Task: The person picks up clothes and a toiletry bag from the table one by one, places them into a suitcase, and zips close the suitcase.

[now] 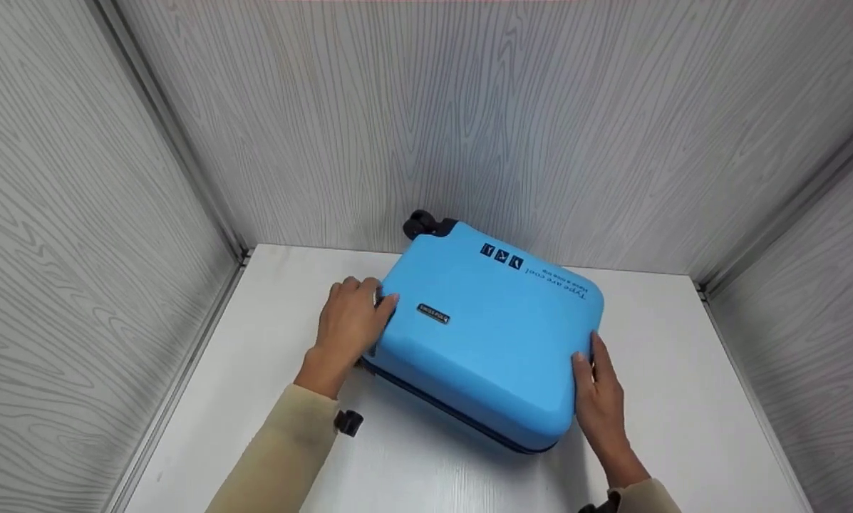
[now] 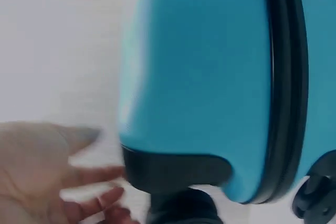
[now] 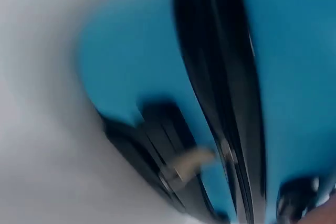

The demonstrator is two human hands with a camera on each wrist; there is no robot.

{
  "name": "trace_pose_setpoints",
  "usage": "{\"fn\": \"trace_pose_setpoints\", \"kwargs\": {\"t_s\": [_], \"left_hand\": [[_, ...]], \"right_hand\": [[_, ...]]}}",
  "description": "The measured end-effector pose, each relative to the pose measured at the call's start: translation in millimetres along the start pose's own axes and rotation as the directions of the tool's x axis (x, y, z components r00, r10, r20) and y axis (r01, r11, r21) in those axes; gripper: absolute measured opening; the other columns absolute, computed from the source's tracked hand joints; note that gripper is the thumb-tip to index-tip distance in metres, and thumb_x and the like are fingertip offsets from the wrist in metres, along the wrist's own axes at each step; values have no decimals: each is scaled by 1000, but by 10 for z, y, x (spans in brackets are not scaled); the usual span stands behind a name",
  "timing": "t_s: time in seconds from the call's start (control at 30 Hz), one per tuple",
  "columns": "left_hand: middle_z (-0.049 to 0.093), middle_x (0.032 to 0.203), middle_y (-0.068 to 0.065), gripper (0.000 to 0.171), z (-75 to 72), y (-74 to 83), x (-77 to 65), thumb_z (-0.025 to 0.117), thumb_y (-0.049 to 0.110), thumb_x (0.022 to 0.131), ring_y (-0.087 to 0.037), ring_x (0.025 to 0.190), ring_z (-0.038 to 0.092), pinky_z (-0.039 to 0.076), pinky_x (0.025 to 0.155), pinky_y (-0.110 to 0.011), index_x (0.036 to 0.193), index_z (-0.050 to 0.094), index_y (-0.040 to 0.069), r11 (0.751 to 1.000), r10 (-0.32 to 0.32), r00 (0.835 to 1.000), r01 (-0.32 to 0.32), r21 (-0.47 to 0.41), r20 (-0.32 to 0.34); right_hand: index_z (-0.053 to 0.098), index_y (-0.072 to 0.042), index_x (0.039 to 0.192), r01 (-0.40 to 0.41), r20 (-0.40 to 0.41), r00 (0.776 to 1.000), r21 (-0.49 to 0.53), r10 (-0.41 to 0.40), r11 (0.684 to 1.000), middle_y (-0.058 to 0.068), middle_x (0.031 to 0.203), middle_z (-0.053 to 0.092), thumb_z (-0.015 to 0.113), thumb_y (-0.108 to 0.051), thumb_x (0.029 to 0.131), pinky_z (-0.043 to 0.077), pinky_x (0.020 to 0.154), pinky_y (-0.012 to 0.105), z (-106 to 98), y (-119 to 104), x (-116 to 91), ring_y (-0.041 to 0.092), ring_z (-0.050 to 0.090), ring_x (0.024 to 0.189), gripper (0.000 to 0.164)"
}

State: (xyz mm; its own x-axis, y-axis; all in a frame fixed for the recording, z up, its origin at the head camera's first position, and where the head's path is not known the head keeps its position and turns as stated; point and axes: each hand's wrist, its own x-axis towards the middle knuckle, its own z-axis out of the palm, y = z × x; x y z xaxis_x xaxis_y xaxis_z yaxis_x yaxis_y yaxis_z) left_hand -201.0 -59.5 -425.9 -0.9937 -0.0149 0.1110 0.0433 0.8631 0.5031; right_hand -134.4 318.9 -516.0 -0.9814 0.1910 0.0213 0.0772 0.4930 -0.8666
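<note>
A blue hard-shell suitcase lies at a slant on the white surface in the head view, printed side up. My left hand holds its left end, thumb over the edge of the shell; the other fingers are partly hidden. At the right end my right hand grips the side, thumb against the upper shell and fingers along the end. Black wheels stick out at the far left corner. The left wrist view shows a black corner guard beside blurred fingers. Black zipper trim crosses the blurred right wrist view.
Behind the suitcase stands a grey wood-grain panel. Similar panels close off the left and right sides. White tabletop extends around the suitcase.
</note>
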Motion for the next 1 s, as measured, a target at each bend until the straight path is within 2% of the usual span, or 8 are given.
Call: {"fn": "trace_pose_setpoints", "kwargs": {"t_s": [0.17, 0.3, 0.4, 0.5, 0.67, 0.83, 0.93, 1.0], "left_hand": [[43, 164, -21, 75, 145, -165, 213, 51, 53, 108, -46, 146, 46, 33, 120, -64, 166, 31, 10, 996, 4, 992, 7, -85, 125], [62, 145, -25, 79, 182, -175, 242, 44, 56, 109, -49, 133, 58, 31, 118, -67, 169, 22, 9, 1000, 29, 985, -29, -1, 173], [75, 119, -26, 79, 194, -141, 224, 40, 55, 110, -48, 114, 68, 40, 110, -65, 169, 22, 6, 995, 65, 981, -78, 68, 181], [76, 109, -23, 79, 204, -108, 163, 37, 55, 111, -44, 102, 72, 46, 100, -64, 168, 20, 2, 989, 69, 981, -92, 118, 182], [72, 126, -25, 97, 240, -29, -42, 39, 69, 106, -40, 102, 73, 51, 94, -60, 168, 12, -1, 991, 53, 976, -77, 111, 210], [56, 151, -27, 131, 231, 14, -228, 72, 80, 81, -41, 125, 65, 49, 103, -61, 171, 5, 13, 984, 104, 955, -140, 114, 278], [54, 152, -27, 142, 244, 4, -283, 88, 73, 68, -42, 130, 61, 49, 103, -63, 172, 8, 22, 964, 149, 946, -203, 169, 287], [56, 149, -28, 141, 237, -5, -289, 92, 69, 67, -41, 128, 62, 51, 99, -62, 172, 10, 23, 955, 172, 945, -229, 188, 280]], "right_hand": [[-3, -24, 172, -63, 43, 997, 17, 62, 998, 9, 179, -1, 41, -54, 111, 17, 127, 66, 162, -117, -442, 39, 9, 164, 81], [-5, -18, 171, 3, 28, 1000, 55, -4, 999, 13, 178, -7, 41, -40, 114, 11, 126, 67, 279, -95, -583, 39, 2, 163, 77], [-1, -15, 171, 77, -14, 997, 66, -77, 995, 15, 178, -4, 39, -33, 114, 10, 126, 67, 297, -17, -494, 39, 2, 163, 72], [3, -17, 172, 118, -1, 993, 67, -118, 991, 14, 178, -1, 38, -34, 114, 10, 126, 66, 228, 76, -289, 38, 4, 163, 69], [7, -28, 172, 109, 79, 990, 76, -115, 991, 6, 179, 5, 34, -42, 115, 13, 127, 65, -4, 201, 106, 35, 7, 164, 65], [7, -27, 172, -16, 87, 996, 98, 7, 995, 6, 179, 9, 28, -59, 112, 12, 129, 62, -99, 255, 304, 34, 9, 164, 71], [7, -23, 172, -79, 104, 993, 161, 62, 984, 7, 179, 8, 25, -63, 110, 10, 130, 62, -98, 259, 321, 34, 8, 164, 76], [6, -21, 172, -97, 123, 990, 210, 72, 973, 8, 179, 6, 24, -63, 109, 9, 129, 62, -84, 236, 318, 33, 8, 164, 78]]}}
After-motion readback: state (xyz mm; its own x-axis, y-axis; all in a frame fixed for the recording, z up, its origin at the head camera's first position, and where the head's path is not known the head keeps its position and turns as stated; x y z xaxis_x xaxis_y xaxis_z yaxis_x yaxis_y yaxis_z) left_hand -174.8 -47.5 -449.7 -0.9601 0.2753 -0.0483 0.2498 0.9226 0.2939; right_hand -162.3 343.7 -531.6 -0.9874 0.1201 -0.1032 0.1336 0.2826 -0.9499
